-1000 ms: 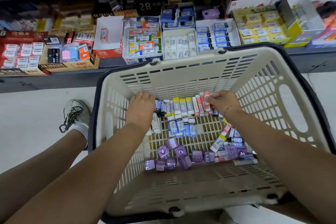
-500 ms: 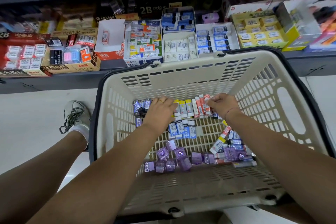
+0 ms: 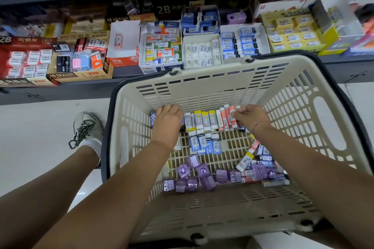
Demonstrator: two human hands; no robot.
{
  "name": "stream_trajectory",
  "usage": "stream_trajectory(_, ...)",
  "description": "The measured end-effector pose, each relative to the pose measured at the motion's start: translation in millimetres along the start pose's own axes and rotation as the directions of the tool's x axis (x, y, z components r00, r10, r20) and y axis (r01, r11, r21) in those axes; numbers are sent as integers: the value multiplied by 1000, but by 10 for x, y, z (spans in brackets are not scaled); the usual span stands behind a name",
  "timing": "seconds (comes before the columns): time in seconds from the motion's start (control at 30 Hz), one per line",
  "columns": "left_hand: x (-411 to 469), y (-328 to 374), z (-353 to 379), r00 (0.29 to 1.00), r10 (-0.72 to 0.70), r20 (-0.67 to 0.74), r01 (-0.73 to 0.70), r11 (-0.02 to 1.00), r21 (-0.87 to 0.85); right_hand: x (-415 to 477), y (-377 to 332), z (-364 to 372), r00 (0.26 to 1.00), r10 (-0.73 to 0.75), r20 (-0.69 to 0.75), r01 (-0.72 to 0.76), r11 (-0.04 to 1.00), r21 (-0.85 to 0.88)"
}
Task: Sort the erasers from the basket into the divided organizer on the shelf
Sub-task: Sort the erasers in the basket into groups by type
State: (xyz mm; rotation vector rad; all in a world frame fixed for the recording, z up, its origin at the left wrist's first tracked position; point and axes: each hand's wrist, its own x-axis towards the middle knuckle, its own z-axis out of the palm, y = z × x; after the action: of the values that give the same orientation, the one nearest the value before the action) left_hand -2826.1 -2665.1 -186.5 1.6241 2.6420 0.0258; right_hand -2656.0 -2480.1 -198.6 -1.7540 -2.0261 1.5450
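Our left hand (image 3: 168,121) lies palm-down at the left end of a row stood against the far wall of the basket (image 3: 202,87), fingers curled over some dark-blue pieces. Whether it grips one we cannot tell, since the fingertips are hidden. Our right hand (image 3: 250,119) closes the row from the other end, fingers curled and pinching the red erasers (image 3: 227,118). Between the two hands stand the yellow-banded erasers (image 3: 202,120), packed on edge side by side, which we judge is a way of grouping like with like before lifting a batch. A short row of blue-and-white erasers (image 3: 204,141) lies just nearer us. The purple cubes (image 3: 194,176) and a loose mixed heap sit along the near edge, well apart from the tidy rows. All the basket's stock is inside it; the divided organizer (image 3: 266,43) waits on the shelf (image 3: 81,91) just beyond the far rim, its compartments already well filled. That far rim stands between hands and shelf, so any load must clear it. Open room lies above the basket, while on the left a shoe (image 3: 89,127) rests near its side.
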Motion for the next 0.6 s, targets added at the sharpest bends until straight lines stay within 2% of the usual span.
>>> stream_trajectory(0.1, -47, -29, 9, 998, -55, -22, 55, 998, 23, -4, 7, -9, 1000, -4, 17, 4, 1000, 18)
stream_trajectory(0.3, -53, -28, -37, 993, -101, 55, 101, 995, 1, 45, 10, -44, 1000, 1, 17, -3, 994, 107)
stream_trajectory(0.5, -85, -9, -56, 994, -111, 15, 110, 993, 50, 82, 8, -41, 996, 76, 50, -82, 989, 125)
stream_trajectory(0.6, -66, 79, -58, 996, -70, -50, 71, 997, 11, 110, -4, -43, 994, 99, 49, -104, 990, 95)
